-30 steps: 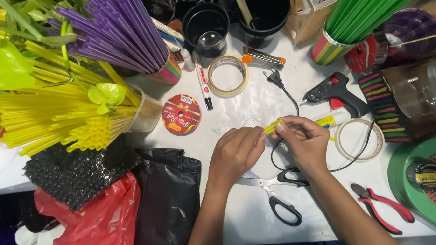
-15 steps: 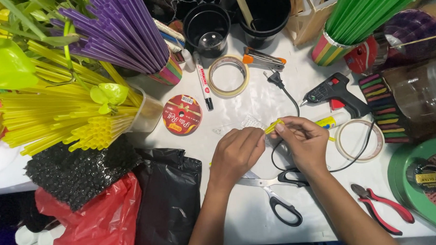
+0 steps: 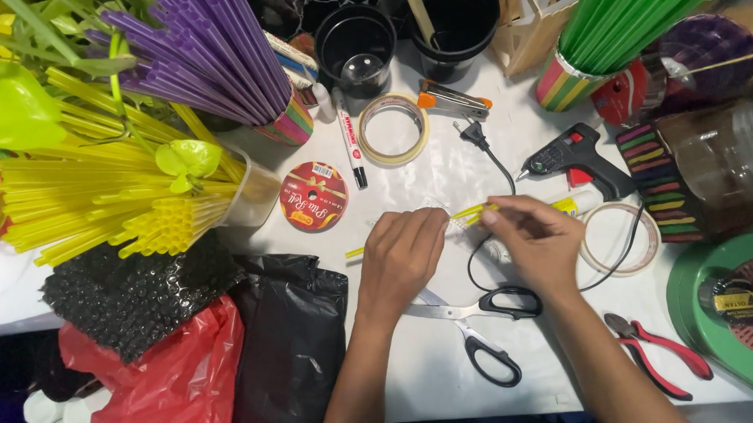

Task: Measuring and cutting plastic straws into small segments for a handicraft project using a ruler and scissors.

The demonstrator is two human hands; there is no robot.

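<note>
yellow straw (image 3: 468, 211) sits at the centre of the frame, running from a tip (image 3: 355, 253) that pokes out left of my left hand (image 3: 403, 256) up toward my right hand (image 3: 538, 241). going left to right: my left hand is curled over the straw's middle, though i cannot tell how tightly; my right hand pinches the upper end between thumb and fingertips. i judge it very light, thin-walled and slick, easy to kink, so i would hold it gently near the ends. below lie the scissors (image 3: 476, 329); to the right, the glue gun (image 3: 577, 159).
</note>
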